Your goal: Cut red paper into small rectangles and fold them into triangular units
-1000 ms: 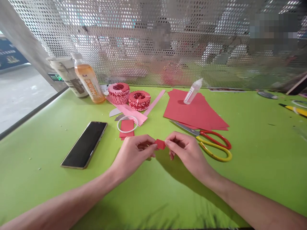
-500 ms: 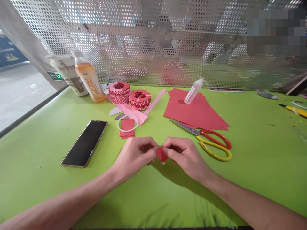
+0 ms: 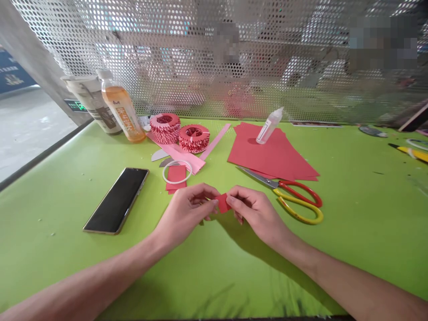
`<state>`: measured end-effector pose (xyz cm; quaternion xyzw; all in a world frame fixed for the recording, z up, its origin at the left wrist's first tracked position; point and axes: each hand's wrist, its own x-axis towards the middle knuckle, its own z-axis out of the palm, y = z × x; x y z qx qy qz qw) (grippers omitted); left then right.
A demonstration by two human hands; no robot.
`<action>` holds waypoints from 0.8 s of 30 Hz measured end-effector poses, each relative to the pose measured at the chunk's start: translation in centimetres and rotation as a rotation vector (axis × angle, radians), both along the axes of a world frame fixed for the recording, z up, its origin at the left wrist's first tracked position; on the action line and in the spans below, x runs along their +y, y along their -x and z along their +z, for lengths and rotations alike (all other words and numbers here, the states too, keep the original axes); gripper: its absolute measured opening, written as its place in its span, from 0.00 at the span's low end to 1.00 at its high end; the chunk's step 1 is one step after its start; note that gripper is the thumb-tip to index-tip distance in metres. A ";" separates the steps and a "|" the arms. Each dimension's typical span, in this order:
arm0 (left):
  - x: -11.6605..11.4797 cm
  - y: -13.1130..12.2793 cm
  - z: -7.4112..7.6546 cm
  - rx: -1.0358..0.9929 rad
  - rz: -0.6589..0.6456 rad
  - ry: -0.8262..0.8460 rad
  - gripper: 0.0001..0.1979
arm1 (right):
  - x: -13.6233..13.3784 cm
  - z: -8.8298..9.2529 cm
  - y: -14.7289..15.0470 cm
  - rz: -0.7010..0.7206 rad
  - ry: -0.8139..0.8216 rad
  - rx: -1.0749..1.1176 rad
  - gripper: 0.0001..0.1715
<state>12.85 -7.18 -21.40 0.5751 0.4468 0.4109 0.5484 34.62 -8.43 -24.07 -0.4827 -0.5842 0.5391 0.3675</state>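
Observation:
A small piece of red paper [image 3: 223, 203] is held up between my two hands, above the green table. My left hand [image 3: 191, 207] pinches its left edge between thumb and fingers. On the right edge, my right hand [image 3: 251, 208] has the same sort of pinch. Small red paper rectangles [image 3: 176, 174] lie just beyond my left hand, with a white ring [image 3: 163, 171] resting over them. Scissors [image 3: 284, 188] with one red and one yellow handle lie beyond my right hand, blades partly apart.
Red paper sheets [image 3: 277, 156] carry a glue bottle [image 3: 269, 126]. Two folded paper rings [image 3: 164, 129] stand by pink strips [image 3: 187, 157]. A phone [image 3: 117, 200] lies left; a drink bottle [image 3: 122, 109] and a cup [image 3: 92, 104] stand behind it. A perforated metal screen [image 3: 187, 58] closes the back.
The red paper has turned from a pointed, folded-looking shape to a flatter square and risen slightly. Both hands have shifted a little upward, still pinching it.

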 end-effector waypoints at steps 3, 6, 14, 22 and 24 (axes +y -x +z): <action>0.2 0.0 -0.3 -0.067 0.021 0.009 0.10 | -0.1 -0.3 0.0 0.013 0.008 -0.015 0.28; 0.3 -0.1 -0.2 -0.099 -0.002 0.020 0.11 | -0.3 -0.3 0.2 -0.039 -0.025 0.013 0.23; 0.1 -0.2 0.1 -0.148 -0.021 0.038 0.18 | -1.4 0.5 1.0 -0.003 -0.212 -0.079 0.07; 0.2 -0.2 -0.1 -0.180 -0.060 0.026 0.16 | -1.1 0.6 1.0 -0.016 -0.087 -0.016 0.13; 0.2 -0.2 0.0 -0.185 -0.059 0.025 0.16 | -1.0 0.5 1.0 -0.021 -0.067 0.011 0.13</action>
